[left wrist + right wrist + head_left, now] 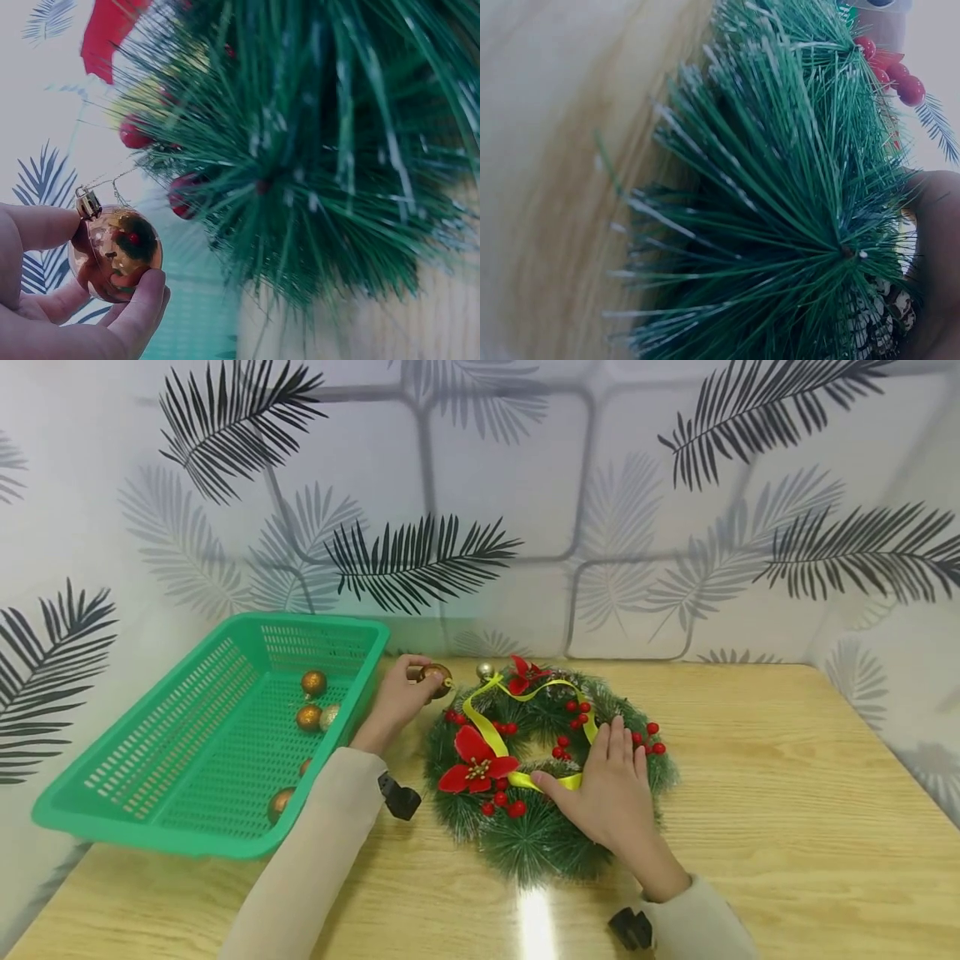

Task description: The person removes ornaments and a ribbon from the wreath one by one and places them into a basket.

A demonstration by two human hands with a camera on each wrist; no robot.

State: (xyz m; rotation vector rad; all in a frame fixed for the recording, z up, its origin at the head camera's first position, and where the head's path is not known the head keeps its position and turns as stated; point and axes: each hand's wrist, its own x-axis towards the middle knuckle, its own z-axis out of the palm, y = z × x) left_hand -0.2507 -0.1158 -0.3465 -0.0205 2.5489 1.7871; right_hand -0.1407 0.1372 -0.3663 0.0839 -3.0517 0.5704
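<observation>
A shiny copper Christmas bauble (433,680) with a gold cap is pinched between the thumb and fingers of my left hand (397,700), just off the wreath's far left side. In the left wrist view the bauble (120,255) hangs apart from the green needles. My right hand (615,789) rests on the right part of the green wreath (540,843), fingers extended, thumb spread toward the yellow ribbon (483,727). Red poinsettias (476,764) and red berries (516,809) decorate the wreath. A pale gold bauble (485,672) sits at its far edge.
Left of the wreath stands a green plastic basket (180,845) holding several copper and gold baubles (313,682). Everything lies on a light wooden table (787,810). A leaf-patterned backdrop (510,485) rises behind it.
</observation>
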